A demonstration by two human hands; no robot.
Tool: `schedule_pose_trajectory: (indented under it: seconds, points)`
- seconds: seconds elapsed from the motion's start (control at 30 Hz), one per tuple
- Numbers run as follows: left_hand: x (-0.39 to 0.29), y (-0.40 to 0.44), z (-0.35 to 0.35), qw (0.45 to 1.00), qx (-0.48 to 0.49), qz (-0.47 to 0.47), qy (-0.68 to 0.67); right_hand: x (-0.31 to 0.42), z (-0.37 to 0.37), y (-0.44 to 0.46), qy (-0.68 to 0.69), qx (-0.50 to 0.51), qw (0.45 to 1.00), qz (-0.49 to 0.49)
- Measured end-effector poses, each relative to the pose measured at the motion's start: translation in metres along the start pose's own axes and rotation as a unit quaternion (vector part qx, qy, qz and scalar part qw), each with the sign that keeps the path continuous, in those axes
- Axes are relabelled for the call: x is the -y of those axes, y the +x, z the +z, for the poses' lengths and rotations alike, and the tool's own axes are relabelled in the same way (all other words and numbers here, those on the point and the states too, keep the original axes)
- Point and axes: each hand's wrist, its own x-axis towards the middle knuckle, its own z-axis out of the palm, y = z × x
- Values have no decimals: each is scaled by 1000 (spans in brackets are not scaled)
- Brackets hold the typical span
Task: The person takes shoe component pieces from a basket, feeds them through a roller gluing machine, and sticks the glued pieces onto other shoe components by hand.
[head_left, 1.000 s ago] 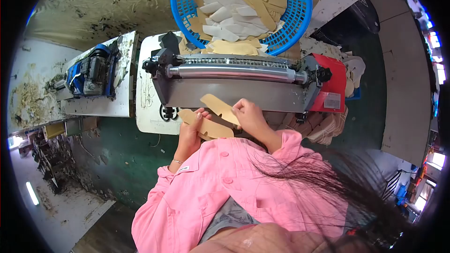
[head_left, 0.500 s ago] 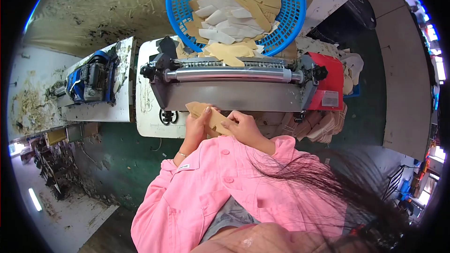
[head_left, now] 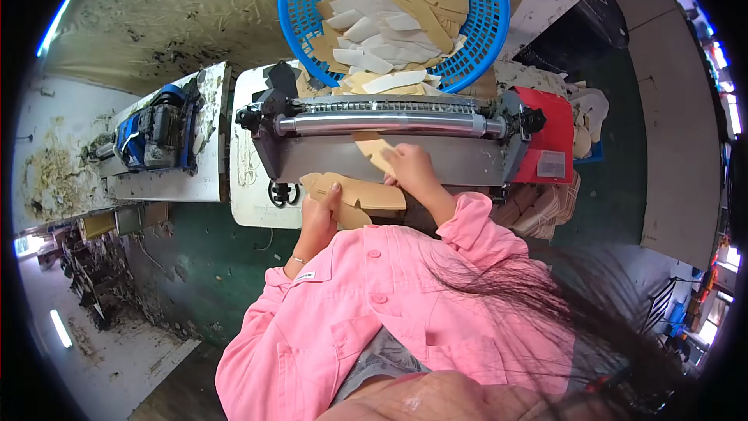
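My left hand (head_left: 319,213) is closed round a small stack of tan cut pieces (head_left: 362,193), low in front of the machine. A single tan piece (head_left: 372,153) is pinched in my right hand (head_left: 411,168), its far end at the front of the metal roller (head_left: 386,123). That roller spans the machine between two dark end brackets, above a grey metal plate (head_left: 327,159). Behind the roller, tan and white pieces (head_left: 393,80) lie at the near side of a blue basket (head_left: 505,12).
The blue basket holds many tan and white pieces. A red housing (head_left: 549,140) is at the machine's right end. A blue motor (head_left: 160,129) rests on a side table at left. Bundled pieces (head_left: 538,206) lie low at the right.
My right hand has moved up and away from the stack with one piece, towards the roller. A tan piece seen lying over the roller's back edge has gone from there; a white one shows behind it.
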Motion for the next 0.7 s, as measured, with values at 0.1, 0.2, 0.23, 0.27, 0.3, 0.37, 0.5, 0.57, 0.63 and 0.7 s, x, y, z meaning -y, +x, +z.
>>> schedule_pose_trajectory:
  seconds: [0.1,0.2,0.23,0.27,0.3,0.37,0.5,0.57,0.63,0.7]
  points:
    - [-11,-7,6,999,-29,25,-1,15,-8,-22,2,17,999,28]
    - [-16,-10,16,999,-40,31,5,0,-11,-36,-37,83,995,46]
    - [-15,-8,17,998,-42,31,31,2,-10,-42,-41,90,994,39]
    - [-13,-7,17,997,-46,31,57,6,-8,-52,-51,82,995,6]
    - [-11,-6,18,995,-50,29,84,12,-5,-60,-87,99,990,-40]
    - [-9,-2,23,992,-68,46,95,17,1,-74,-153,129,971,-130]
    - [-9,2,27,994,-80,21,69,9,9,-77,-172,94,974,-113]
    - [-10,0,30,998,-61,2,0,0,10,-72,-146,94,979,-106]
    - [-12,-3,36,999,5,15,-51,-5,11,-70,-122,108,983,-86]
    - [-12,-3,33,998,25,20,-49,-3,14,-68,-102,139,983,-60]
